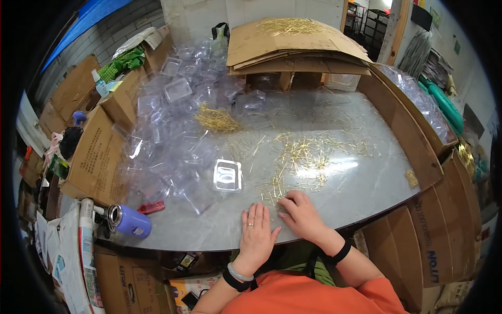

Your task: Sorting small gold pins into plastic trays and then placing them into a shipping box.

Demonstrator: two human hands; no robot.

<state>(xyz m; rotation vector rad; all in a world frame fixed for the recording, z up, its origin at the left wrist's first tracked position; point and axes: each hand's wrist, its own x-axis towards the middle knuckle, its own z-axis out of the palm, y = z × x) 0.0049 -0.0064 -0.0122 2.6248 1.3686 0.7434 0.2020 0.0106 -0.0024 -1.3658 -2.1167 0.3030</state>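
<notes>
The left hand (255,230) lies flat on the worktop (209,235), fingers together; the right hand (304,215) bends beside golden pins (285,159), its grip I cannot tell.

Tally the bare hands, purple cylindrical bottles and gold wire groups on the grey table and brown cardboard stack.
Left bare hand, right bare hand: 2
Purple cylindrical bottle: 1
Loose gold wire spread: 1
Nearer gold heap, farther gold heap: 2
Small gold wire bunch: 1
Total: 7
</notes>
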